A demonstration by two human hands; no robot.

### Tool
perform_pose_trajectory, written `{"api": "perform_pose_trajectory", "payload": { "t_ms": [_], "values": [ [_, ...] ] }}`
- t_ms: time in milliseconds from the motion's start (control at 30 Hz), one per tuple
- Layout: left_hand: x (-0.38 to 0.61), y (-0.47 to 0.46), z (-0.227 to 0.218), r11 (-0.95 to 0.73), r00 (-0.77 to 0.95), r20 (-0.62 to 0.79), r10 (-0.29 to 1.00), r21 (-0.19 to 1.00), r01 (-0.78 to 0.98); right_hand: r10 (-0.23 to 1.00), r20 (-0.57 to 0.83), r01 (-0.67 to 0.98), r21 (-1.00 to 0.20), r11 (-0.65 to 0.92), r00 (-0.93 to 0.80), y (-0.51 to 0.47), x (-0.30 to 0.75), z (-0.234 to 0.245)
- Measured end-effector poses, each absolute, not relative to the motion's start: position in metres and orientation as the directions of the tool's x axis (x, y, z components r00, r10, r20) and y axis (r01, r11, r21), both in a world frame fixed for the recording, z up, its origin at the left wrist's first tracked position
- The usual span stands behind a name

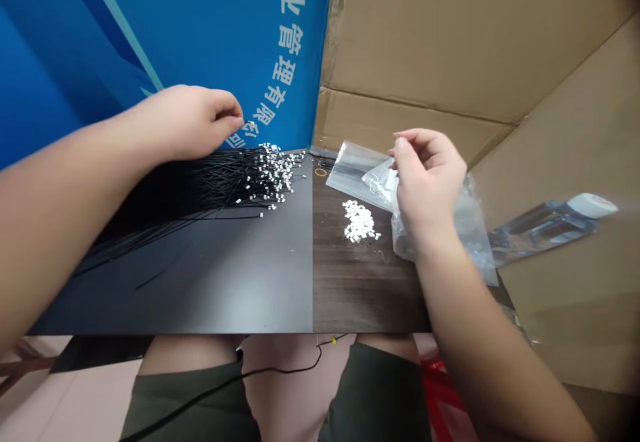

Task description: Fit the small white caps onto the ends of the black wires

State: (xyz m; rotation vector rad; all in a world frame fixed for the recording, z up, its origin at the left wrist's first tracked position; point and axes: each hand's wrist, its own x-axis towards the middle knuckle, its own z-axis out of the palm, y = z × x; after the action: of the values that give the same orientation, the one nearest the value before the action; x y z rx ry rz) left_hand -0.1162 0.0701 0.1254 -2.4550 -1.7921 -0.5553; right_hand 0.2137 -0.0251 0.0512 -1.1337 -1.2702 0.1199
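The bundle of thin black cables tipped with small white connectors (225, 175) lies on the left of the dark tabletop (250, 282), just below the left hand (200, 122). Its thumb and forefinger come together, but whether they pinch anything I cannot tell — nor can I for the curled right hand (430, 182), above the clear, crinkled plastic bag (350, 169). Each cable should be light, springy and easily tangled — best pinched just behind its connector. The heaped tiny white plastic pieces (359, 222) look stiff, near weightless and likely to skitter; fingertips suit them.
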Motion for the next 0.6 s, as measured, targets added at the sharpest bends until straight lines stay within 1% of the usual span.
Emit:
{"api": "perform_pose_trajectory", "payload": {
  "t_ms": [67,100,133,200,233,267,333,400,433,533,600],
  "values": [
    [-0.127,0.097,0.115,-0.38,0.301,0.327,0.896,0.212,0.9,0.689,0.645,0.538,-0.729,0.423,0.332,-0.022,0.219,0.066],
    [-0.128,0.107,0.105,-0.415,0.325,0.341,0.882,0.236,0.879,0.74,0.608,0.585,-0.723,0.366,0.289,-0.017,0.22,0.072],
    [-0.126,0.113,0.093,-0.425,0.333,0.352,0.875,0.227,0.876,0.796,0.558,0.647,-0.7,0.302,0.233,-0.01,0.219,0.077],
    [-0.111,0.108,0.07,-0.382,0.258,0.422,0.869,0.241,0.892,0.895,0.434,0.772,-0.603,0.201,0.106,0.014,0.213,0.082],
    [-0.098,0.098,0.058,-0.384,0.26,0.418,0.87,0.245,0.89,0.927,0.371,0.824,-0.541,0.169,0.054,0.029,0.208,0.081],
    [-0.083,0.085,0.048,-0.424,0.301,0.419,0.857,0.242,0.872,0.948,0.318,0.871,-0.471,0.143,0.016,0.045,0.202,0.079],
    [-0.05,0.054,0.029,-0.52,0.405,0.393,0.825,0.248,0.818,0.977,0.198,0.941,-0.31,0.135,-0.075,0.079,0.189,0.069],
    [-0.021,0.025,0.014,-0.634,0.549,0.334,0.766,0.251,0.732,0.987,0.115,0.979,-0.155,0.13,-0.112,0.108,0.177,0.058],
    [-0.011,0.015,0.007,-0.676,0.595,0.332,0.732,0.244,0.696,0.992,0.064,0.988,-0.102,0.113,-0.106,0.12,0.172,0.052],
    [0.003,0.001,-0.008,-0.799,0.734,0.316,0.601,0.207,0.565,0.995,-0.019,0.994,-0.055,0.096,-0.098,0.143,0.161,0.041],
    [0.001,0.002,-0.012,-0.832,0.77,0.314,0.555,0.223,0.509,0.994,-0.047,0.994,-0.045,0.1,-0.102,0.151,0.158,0.039]
  ]
}}
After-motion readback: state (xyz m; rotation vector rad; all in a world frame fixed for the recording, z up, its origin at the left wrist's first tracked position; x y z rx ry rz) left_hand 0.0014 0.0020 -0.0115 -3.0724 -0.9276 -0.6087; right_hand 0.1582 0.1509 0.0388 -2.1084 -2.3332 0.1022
